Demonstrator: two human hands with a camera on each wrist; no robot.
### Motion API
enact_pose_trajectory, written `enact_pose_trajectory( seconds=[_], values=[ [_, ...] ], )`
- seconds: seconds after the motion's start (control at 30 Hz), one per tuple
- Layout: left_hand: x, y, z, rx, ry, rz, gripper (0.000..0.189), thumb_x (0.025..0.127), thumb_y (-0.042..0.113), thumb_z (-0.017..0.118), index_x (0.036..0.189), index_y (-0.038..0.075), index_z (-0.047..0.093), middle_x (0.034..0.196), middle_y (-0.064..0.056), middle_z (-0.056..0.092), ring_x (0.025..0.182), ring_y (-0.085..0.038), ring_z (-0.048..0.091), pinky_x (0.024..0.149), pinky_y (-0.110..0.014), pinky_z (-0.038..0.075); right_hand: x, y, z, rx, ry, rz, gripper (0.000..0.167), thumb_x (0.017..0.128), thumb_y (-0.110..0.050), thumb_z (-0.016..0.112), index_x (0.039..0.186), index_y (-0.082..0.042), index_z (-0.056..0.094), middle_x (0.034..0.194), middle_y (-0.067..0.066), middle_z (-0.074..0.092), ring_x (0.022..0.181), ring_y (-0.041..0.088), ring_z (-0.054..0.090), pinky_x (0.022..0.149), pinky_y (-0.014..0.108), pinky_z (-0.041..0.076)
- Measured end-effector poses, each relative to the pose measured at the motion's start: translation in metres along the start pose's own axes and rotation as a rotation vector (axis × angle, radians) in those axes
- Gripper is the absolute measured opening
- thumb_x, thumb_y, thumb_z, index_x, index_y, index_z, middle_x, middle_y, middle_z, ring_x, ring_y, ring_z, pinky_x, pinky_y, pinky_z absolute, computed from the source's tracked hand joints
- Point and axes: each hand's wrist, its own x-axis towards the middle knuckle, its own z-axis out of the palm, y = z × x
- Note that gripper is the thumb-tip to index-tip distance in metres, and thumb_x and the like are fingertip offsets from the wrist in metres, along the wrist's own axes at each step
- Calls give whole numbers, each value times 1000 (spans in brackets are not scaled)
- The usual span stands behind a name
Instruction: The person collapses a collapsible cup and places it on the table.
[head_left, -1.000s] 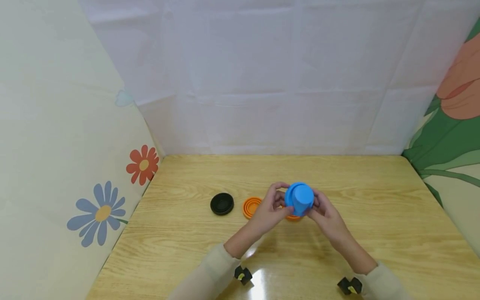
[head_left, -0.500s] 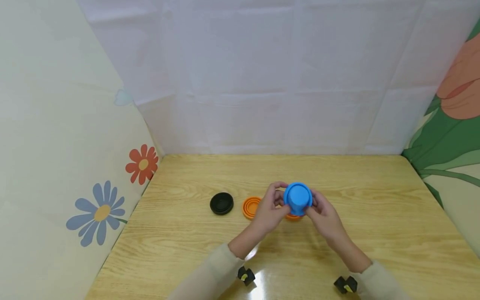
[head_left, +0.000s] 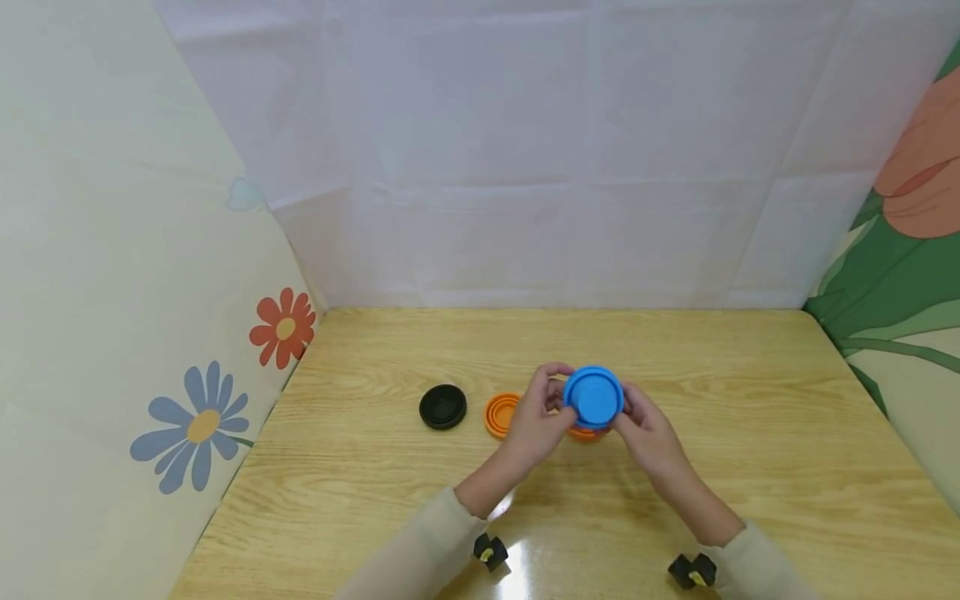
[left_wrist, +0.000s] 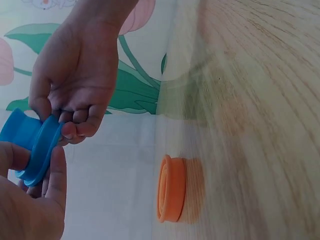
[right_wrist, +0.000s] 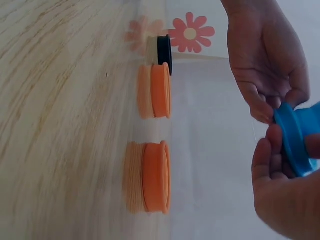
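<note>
A blue collapsible silicone cup point(head_left: 595, 400) is held above the table between both hands, its narrow end turned up toward the head camera. My left hand point(head_left: 536, 423) pinches its left side, thumb on the near edge and fingers behind. On the opposite side, my right hand point(head_left: 657, 442) grips the rim the same way. Both wrist views show the cup side-on, with a wide rim and a narrower part standing out from it. Beneath the cup lies an orange folded cup point(head_left: 587, 435), mostly hidden in the head view.
Another orange folded cup point(head_left: 501, 415) lies left of the hidden one, partly behind my left hand. Further left is a black folded cup point(head_left: 442, 407). The wooden table point(head_left: 360, 500) meets a white cloth backdrop point(head_left: 480, 167), with flower-printed sheets at the sides.
The blue cup has tilted to face the head camera more squarely, and its protruding middle looks shorter. Both hands have kept their hold and shifted slightly left.
</note>
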Motion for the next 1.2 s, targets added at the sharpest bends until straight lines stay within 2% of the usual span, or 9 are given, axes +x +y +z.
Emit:
enact_pose_trajectory(
  seconds=[0.1,0.3,0.4,0.5,0.6,0.8,0.93,1.07,1.2],
  values=[
    [-1,1,-4,-29,-33,4,49,89,-5,57,135,9,49,106,-17,69,86,-14,60,73,-24,52,-2,4,-7,58,-99,-55,46,106,-11,51,148,2,41,139,11,57,116,8,61,99,43,54],
    [-2,5,-15,-99,-149,-13,49,94,-2,58,141,3,47,116,-22,63,97,-14,58,85,-25,51,-3,7,-18,247,-280,-117,55,105,-5,48,153,10,27,139,-8,58,125,8,58,102,30,51],
    [-3,7,-18,-117,-187,-38,49,96,1,59,144,2,45,123,-24,62,101,-14,58,88,-26,51,-2,7,-21,356,-348,-135,50,106,-2,43,153,6,32,141,-6,57,128,10,57,103,29,50],
    [-4,6,-23,-133,-204,-62,50,97,3,59,145,3,45,125,-22,61,104,-15,58,89,-28,53,-1,6,-24,397,-363,-147,40,107,-2,39,147,-1,44,138,-3,60,126,11,58,103,30,51],
    [-5,5,-27,-152,-225,-84,50,97,3,58,145,4,46,125,-20,60,105,-16,59,90,-30,54,-2,3,-26,350,-310,-108,35,109,-8,41,142,1,47,132,-3,63,118,11,62,97,31,55],
    [-6,1,-32,-180,-291,-108,48,100,8,54,147,1,44,123,-19,59,104,-17,61,90,-34,57,-2,0,-23,208,-251,-4,51,109,-20,46,145,14,35,126,-3,63,107,12,66,90,33,58],
    [-7,0,-32,-189,-307,-127,46,106,16,50,147,-2,42,120,-19,59,101,-17,62,87,-37,59,-1,0,-21,187,-253,43,52,109,-22,46,145,15,36,126,3,61,106,14,67,88,34,59],
    [-8,-2,-32,-149,-310,-177,45,108,27,50,143,-1,48,118,-16,62,97,-16,64,83,-37,60,0,0,-20,157,-277,94,53,109,-24,49,144,13,37,127,9,61,106,15,67,89,33,59],
    [-8,-5,-34,-108,-345,-226,42,108,29,50,138,-1,53,123,-16,62,96,-17,65,82,-37,61,0,0,-20,128,-315,122,53,108,-26,50,143,11,37,127,11,61,107,15,66,90,33,58]
  ],
)
